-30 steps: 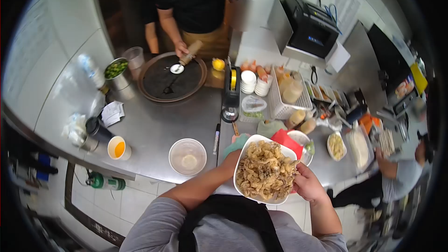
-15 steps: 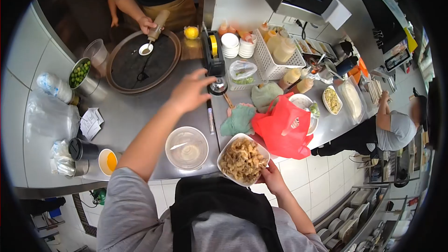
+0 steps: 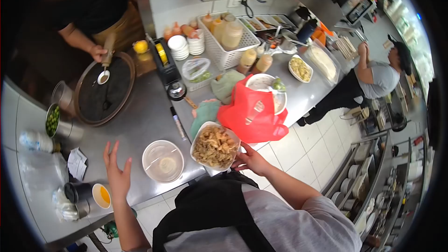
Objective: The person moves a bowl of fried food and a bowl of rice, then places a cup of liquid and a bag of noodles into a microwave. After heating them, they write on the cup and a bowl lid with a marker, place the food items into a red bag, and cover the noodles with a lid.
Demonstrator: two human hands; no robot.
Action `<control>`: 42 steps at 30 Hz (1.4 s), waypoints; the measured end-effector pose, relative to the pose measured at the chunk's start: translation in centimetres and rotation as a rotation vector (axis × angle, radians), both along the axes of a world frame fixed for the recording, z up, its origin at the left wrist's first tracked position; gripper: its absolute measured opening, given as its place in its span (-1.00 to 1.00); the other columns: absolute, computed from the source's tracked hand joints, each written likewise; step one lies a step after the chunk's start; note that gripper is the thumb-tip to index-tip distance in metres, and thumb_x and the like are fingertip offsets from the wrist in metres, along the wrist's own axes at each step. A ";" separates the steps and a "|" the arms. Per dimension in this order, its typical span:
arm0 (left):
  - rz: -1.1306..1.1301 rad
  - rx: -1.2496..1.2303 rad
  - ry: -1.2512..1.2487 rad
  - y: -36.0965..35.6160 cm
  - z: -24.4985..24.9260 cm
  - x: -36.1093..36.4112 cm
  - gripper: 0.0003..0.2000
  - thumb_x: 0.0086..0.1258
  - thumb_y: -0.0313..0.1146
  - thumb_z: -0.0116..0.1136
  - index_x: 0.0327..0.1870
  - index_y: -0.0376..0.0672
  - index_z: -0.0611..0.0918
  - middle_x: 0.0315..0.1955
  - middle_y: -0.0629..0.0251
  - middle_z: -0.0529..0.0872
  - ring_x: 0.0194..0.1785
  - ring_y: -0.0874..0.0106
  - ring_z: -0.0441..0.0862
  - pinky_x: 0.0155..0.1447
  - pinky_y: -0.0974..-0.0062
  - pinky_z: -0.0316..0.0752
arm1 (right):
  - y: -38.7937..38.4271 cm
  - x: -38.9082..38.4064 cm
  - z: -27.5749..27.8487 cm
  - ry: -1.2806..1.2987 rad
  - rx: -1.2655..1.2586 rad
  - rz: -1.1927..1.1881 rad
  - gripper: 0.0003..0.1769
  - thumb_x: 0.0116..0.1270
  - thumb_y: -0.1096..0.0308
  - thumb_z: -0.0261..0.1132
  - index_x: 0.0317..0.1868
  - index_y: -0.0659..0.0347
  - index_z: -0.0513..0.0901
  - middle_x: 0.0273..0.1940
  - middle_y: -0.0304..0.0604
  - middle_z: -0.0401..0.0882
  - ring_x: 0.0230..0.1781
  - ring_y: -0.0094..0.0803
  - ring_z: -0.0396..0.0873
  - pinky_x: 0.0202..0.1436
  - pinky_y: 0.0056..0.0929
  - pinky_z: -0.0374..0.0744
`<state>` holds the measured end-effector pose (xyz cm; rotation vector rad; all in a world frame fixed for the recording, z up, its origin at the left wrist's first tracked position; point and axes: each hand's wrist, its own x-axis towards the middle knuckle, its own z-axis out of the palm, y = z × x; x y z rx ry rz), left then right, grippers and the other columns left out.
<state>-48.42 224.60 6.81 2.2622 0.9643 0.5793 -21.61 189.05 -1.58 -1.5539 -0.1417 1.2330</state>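
Observation:
A white bowl [image 3: 193, 158] heaped with browned, fried-looking pieces [image 3: 215, 147] is at the counter's front edge. My right hand [image 3: 252, 160] grips its right side; the fingers under the bowl are partly hidden. My left hand [image 3: 118, 175] is raised with fingers spread and nothing in it. It is nearest to a round clear plastic tub [image 3: 163, 161], but apart from it. A black-capped marker [image 3: 178, 123] lies between the tub and a green cloth [image 3: 204, 114]. A red plastic bag [image 3: 252, 112] sits just beyond the bowl.
Across the counter [image 3: 140, 112], a person's hand [image 3: 98, 53] tips a squeeze bottle [image 3: 108, 49] over a small white cup [image 3: 103, 77] above a round dark tray [image 3: 100, 98]. At left stands a cup with orange contents [image 3: 101, 196]. Another person [image 3: 378, 72] works at right.
My left hand has drawn back from near the tape dispenser to the left of the tub. My right hand stays on the bowl. The view has swung to the right.

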 end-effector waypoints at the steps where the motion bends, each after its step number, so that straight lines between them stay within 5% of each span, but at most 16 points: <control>1: -0.009 0.014 -0.024 -1.3 0.3 0.7 -0.45 0.28 -0.51 0.26 0.35 -0.07 0.49 0.42 0.03 0.29 0.46 0.05 0.29 0.44 0.21 0.26 | -1.2 0.9 0.9 0.032 -0.030 0.112 -0.39 0.59 0.36 0.00 0.54 0.13 -0.01 0.10 0.05 0.57 -0.06 -0.24 0.69 -0.02 -0.28 0.74; 4: -0.040 0.001 -0.109 -5.8 0.9 2.3 -0.51 0.27 -0.55 0.23 0.28 -0.13 0.53 0.38 0.04 0.35 0.40 0.09 0.35 0.37 0.22 0.34 | -6.7 7.1 6.3 0.156 -0.123 0.494 -0.59 0.56 0.34 0.03 0.35 0.22 0.43 0.08 0.00 0.64 -0.06 -0.27 0.70 -0.02 -0.33 0.69; 6: -0.047 -0.030 -0.167 -9.0 0.8 3.0 -0.54 0.27 -0.56 0.22 0.23 -0.16 0.56 0.34 0.04 0.39 0.35 0.12 0.40 0.32 0.24 0.39 | -11.0 14.4 7.2 0.115 -0.182 0.511 -0.65 0.38 0.44 0.08 0.12 0.34 0.59 -0.05 -0.03 0.72 -0.19 -0.26 0.73 -0.06 -0.38 0.69; 8: -0.218 -0.039 -0.211 -12.8 0.6 4.5 -0.60 0.23 -0.62 0.21 0.13 -0.21 0.60 0.21 0.03 0.48 0.16 0.19 0.54 0.15 0.32 0.53 | -14.2 22.0 7.2 -0.237 -0.324 0.214 -0.66 0.39 0.33 0.06 0.02 0.33 0.63 -0.10 -0.01 0.72 -0.25 -0.30 0.73 -0.16 -0.38 0.68; 11: -0.263 -0.069 -0.206 -17.3 0.6 7.1 -0.62 0.18 -0.66 0.22 0.07 -0.23 0.61 0.09 0.04 0.52 -0.02 0.25 0.62 -0.01 0.40 0.61 | -16.0 33.4 1.5 -0.340 -0.170 -0.544 -0.64 0.49 0.26 -0.01 0.14 0.29 0.50 -0.21 -0.08 0.66 -0.41 -0.29 0.64 -0.29 -0.40 0.66; 13: -0.238 -0.027 -0.252 -19.8 0.5 8.9 -0.61 0.16 -0.69 0.23 0.06 -0.24 0.61 0.02 0.05 0.54 -0.10 0.29 0.64 -0.08 0.45 0.64 | -14.4 39.8 0.1 -1.233 -0.519 -0.648 -0.68 0.39 0.40 0.10 0.11 0.28 0.51 -0.27 0.00 0.59 -0.38 -0.17 0.61 -0.23 -0.24 0.60; 14: -0.252 -0.012 -0.242 -21.3 0.6 9.6 -0.61 0.16 -0.69 0.23 0.06 -0.24 0.61 0.01 0.04 0.55 -0.10 0.29 0.64 -0.09 0.44 0.65 | -13.4 42.6 0.8 -1.392 -0.454 -0.676 -0.66 0.34 0.41 0.15 0.11 0.27 0.52 -0.15 0.10 0.58 -0.19 -0.09 0.60 -0.06 -0.17 0.53; 16: -0.243 0.018 -0.248 -23.8 0.4 10.7 -0.61 0.16 -0.69 0.23 0.06 -0.24 0.61 -0.02 0.02 0.56 -0.12 0.27 0.63 -0.10 0.44 0.66 | -10.7 47.9 2.5 -1.894 -0.567 -0.478 -0.61 0.33 0.45 0.13 0.17 0.21 0.52 0.02 0.01 0.60 0.05 -0.15 0.56 0.09 -0.13 0.50; 21: -0.086 0.094 -0.223 -28.9 -0.4 11.7 -0.62 0.14 -0.69 0.23 0.03 -0.24 0.62 -0.04 0.03 0.58 -0.17 0.29 0.64 -0.19 0.46 0.64 | -5.5 58.5 3.5 -1.973 -1.008 -0.081 -0.48 0.48 0.30 -0.08 0.42 -0.13 0.38 0.34 -0.23 0.42 0.34 -0.20 0.37 0.28 0.20 0.35; 23: -0.113 0.144 -0.127 -30.6 0.2 11.8 -0.62 0.13 -0.68 0.24 0.02 -0.22 0.62 -0.09 0.05 0.61 -0.22 0.29 0.65 -0.21 0.47 0.62 | -4.1 59.1 5.5 -1.612 -1.219 0.247 -0.48 0.50 0.27 -0.10 0.44 -0.27 0.36 0.45 -0.24 0.31 0.47 -0.19 0.26 0.31 0.25 0.32; 31: -0.014 0.209 -0.137 -34.9 -0.8 12.9 -0.65 0.09 -0.65 0.27 -0.06 -0.17 0.65 -0.19 0.13 0.66 -0.27 0.27 0.66 -0.21 0.40 0.58 | -6.9 61.6 10.5 -1.701 -1.050 0.467 -0.61 0.41 0.26 0.07 0.21 -0.07 0.54 0.06 -0.01 0.67 0.06 -0.10 0.65 0.16 0.03 0.55; 35: -0.252 0.353 -0.214 -36.9 -1.7 16.5 -0.64 0.00 -0.60 0.30 -0.11 -0.06 0.70 -0.25 0.30 0.71 -0.35 0.34 0.63 -0.31 0.45 0.50 | -10.9 59.3 13.1 -1.805 -0.830 0.181 -0.67 0.38 0.22 0.10 0.05 0.13 0.64 -0.09 0.08 0.70 -0.10 0.02 0.69 -0.03 -0.03 0.63; 38: -0.445 0.320 -0.223 -39.0 -1.0 21.1 -0.61 -0.01 -0.59 0.31 -0.10 -0.02 0.71 -0.28 0.38 0.71 -0.39 0.38 0.64 -0.33 0.44 0.52 | -12.8 61.2 9.9 -1.754 -0.944 0.340 -0.64 0.38 0.22 0.09 0.10 0.16 0.57 -0.12 0.12 0.70 -0.13 0.07 0.68 -0.03 -0.01 0.63; 42: -0.501 0.111 -0.261 -42.0 -1.2 31.2 -0.69 0.14 -0.57 0.26 -0.07 -0.05 0.71 -0.26 0.32 0.70 -0.36 0.28 0.65 -0.27 0.39 0.57 | -17.0 63.3 6.1 -1.765 -0.752 0.277 -0.66 0.37 0.23 0.12 0.10 0.14 0.48 -0.20 0.09 0.71 -0.21 0.06 0.69 -0.15 0.00 0.63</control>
